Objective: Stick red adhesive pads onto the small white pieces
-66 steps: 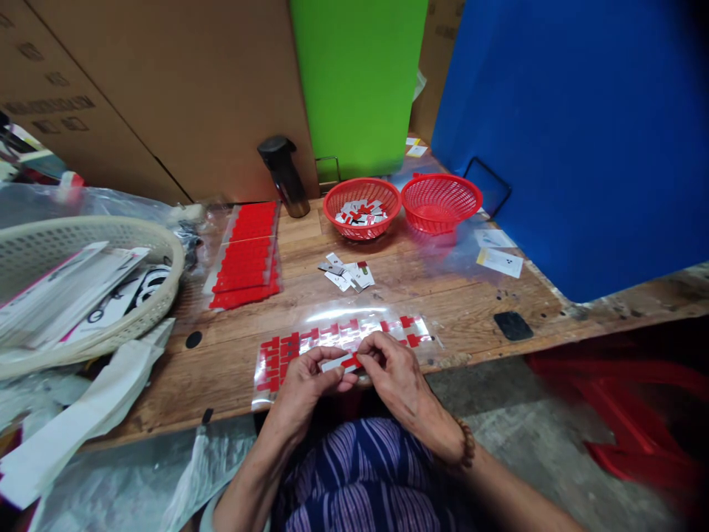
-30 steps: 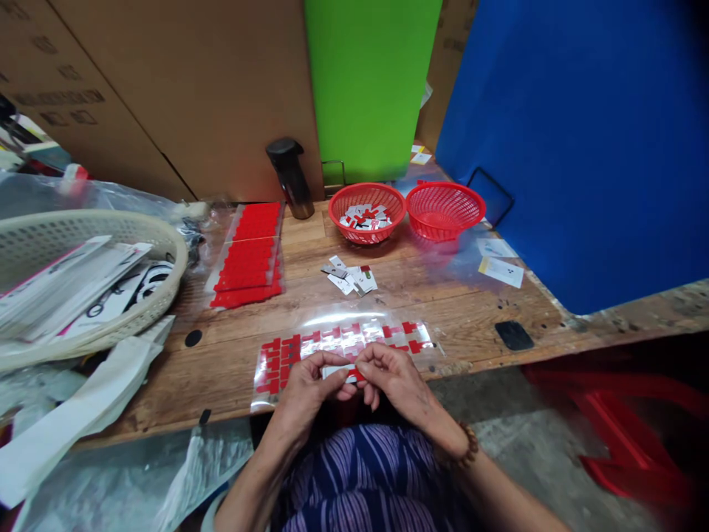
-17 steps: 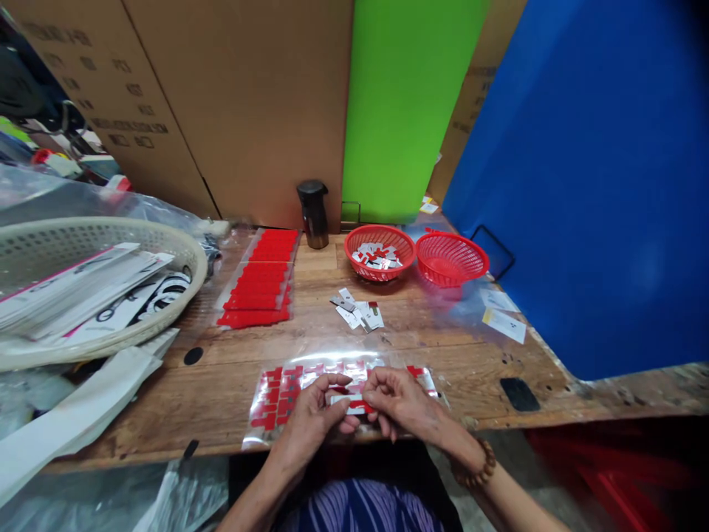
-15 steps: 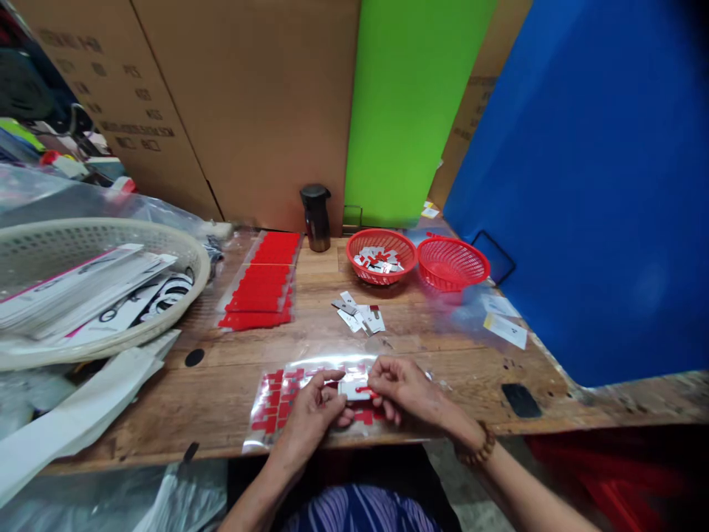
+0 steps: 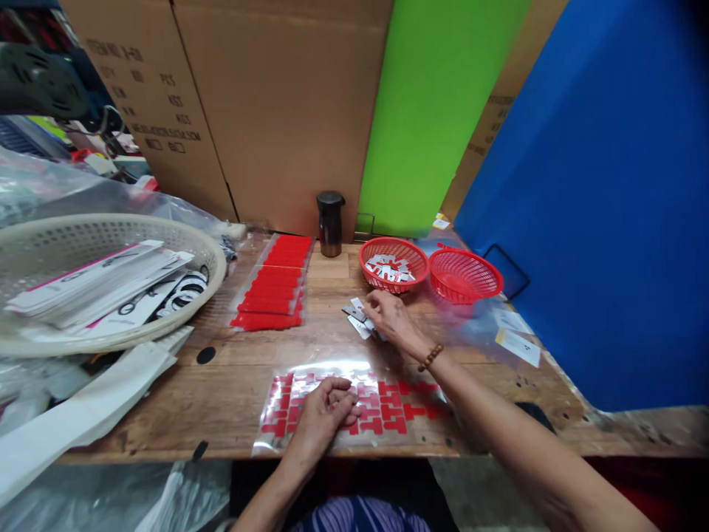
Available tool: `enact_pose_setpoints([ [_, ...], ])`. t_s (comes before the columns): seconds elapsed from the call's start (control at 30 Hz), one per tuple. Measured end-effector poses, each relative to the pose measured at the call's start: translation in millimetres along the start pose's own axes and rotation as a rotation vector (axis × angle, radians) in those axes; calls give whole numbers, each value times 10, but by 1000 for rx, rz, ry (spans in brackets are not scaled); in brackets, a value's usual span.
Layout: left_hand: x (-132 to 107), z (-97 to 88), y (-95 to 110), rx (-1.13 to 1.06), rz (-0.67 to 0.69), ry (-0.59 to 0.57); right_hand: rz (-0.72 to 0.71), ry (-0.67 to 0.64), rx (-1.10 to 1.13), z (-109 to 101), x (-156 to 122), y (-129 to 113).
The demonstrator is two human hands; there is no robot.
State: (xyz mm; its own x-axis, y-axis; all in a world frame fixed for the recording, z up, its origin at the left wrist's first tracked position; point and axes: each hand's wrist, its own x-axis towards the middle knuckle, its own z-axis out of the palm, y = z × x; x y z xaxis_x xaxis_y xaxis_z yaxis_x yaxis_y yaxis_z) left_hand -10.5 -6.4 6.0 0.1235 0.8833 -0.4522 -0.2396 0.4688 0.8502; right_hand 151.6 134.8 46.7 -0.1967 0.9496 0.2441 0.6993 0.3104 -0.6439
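My left hand [image 5: 326, 415] rests on a clear plastic sheet of red T-shaped stickers [image 5: 391, 410] at the table's front. Its fingers are loosely curled, with a gap between thumb and forefinger and nothing visible in it. Farther forward, my right hand [image 5: 392, 321] bends down over a small pile of white and grey flat pieces [image 5: 358, 325]. Its fingertips are drawn together at the pile's right side; whatever they hold is hidden. Behind it, a red plastic basket [image 5: 368, 278] contains many white pieces with red parts.
A second red basket [image 5: 465, 275] stands to the right, near white cards [image 5: 518, 347]. Layered red sticker sheets [image 5: 271, 288] lie left of centre. At the back is a dark jug [image 5: 331, 225]. A big cream basket [image 5: 213, 258] with cards fills the left; a blue panel [image 5: 598, 222] bounds the right.
My right hand has moved forward from the sticker sheet to the pile. The white piece with red on it, held between both hands before, is gone from my left hand. The view has shifted slightly.
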Motion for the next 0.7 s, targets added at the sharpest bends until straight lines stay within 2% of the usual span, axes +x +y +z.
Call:
enact_pose_setpoints([
  [0.1,36,-20,-59,0,11,4,-7,-77,-36,202,-67,45],
  [0.2,68,-37,-109,-2,19,5,18,-89,-56,286,-77,99],
  [0.3,74,-41,-115,3,16,8,46,-71,-30,278,-44,120],
  [0.47,36,-22,-47,0,-1,5,119,-24,114,144,-70,64],
  [0.57,-9,23,39,-12,-16,37,205,-74,264,71,-268,-12],
  [0.7,-66,143,175,-61,39,106,303,-152,517,75,-723,-178],
])
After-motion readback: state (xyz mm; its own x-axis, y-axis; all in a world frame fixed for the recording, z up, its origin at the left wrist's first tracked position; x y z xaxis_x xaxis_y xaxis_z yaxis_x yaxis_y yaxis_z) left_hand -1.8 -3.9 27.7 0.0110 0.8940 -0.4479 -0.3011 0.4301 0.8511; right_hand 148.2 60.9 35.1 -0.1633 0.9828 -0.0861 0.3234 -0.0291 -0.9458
